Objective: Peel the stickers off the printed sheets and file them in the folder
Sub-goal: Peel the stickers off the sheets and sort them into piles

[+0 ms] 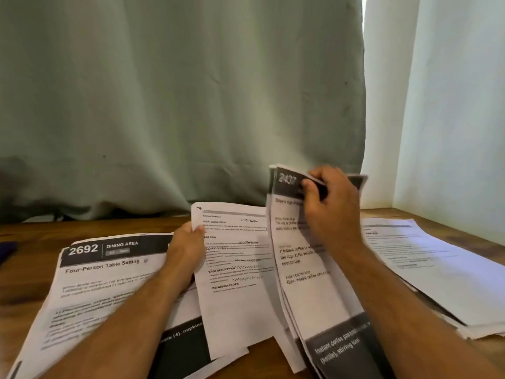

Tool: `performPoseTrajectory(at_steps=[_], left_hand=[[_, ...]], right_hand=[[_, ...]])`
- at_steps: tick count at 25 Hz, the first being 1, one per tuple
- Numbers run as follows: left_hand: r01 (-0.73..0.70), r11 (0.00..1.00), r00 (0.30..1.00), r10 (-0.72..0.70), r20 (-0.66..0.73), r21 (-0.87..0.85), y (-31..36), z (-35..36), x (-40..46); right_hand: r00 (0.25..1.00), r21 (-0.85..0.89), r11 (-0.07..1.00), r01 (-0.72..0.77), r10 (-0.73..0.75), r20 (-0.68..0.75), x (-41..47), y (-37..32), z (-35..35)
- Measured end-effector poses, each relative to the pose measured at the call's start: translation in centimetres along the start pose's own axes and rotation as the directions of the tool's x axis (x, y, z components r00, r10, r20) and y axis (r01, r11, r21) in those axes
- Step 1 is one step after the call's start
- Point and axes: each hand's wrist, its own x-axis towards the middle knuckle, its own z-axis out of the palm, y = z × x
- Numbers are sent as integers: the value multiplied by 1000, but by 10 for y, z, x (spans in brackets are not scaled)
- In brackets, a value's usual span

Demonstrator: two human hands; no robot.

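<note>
Printed sheets cover the wooden table [32, 272]. My right hand [332, 203] pinches the top edge of a raised bundle of sheets [303, 294] headed with a black band and a number, holding it tilted up off the table. My left hand [188, 247] grips the upper left edge of a white text sheet [235, 305] lying in the middle. To the left lies the sheet marked 2692, "Four-Person Table Setting" [109, 272], partly under my left forearm. No sticker and no folder can be made out.
Another stack of white printed sheets [426, 269] lies at the right. A grey-green curtain [177, 105] hangs behind the table, with a white wall [451, 105] at the right. A dark purple object [6, 251] shows at the left edge.
</note>
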Motion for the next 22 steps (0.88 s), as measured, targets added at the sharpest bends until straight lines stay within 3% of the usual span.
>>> performPoseTrajectory(at_steps=[3, 8, 13, 16, 18, 22], left_hand=[[11, 999, 1000, -11, -15, -30, 6, -2, -2], [-4, 976, 1000, 7, 16, -220, 7, -1, -2], [40, 863, 993, 22, 117, -504, 13, 4, -8], [-25, 893, 960, 146, 238, -449, 14, 6, -19], [-110, 930, 968, 180, 175, -352, 14, 9, -26], [93, 866, 992, -40, 116, -492, 22, -7, -24]], right_hand=[[994, -129, 991, 47, -34, 100, 36, -22, 29], [903, -207, 975, -84, 162, 398, 26, -27, 85], [941, -129, 983, -132, 165, 295, 6, -16, 91], [952, -126, 988, -91, 124, 280, -1, -14, 86], [944, -92, 991, -101, 125, 306, -4, -14, 83], [925, -78, 969, -234, 247, 289, 0, -13, 66]])
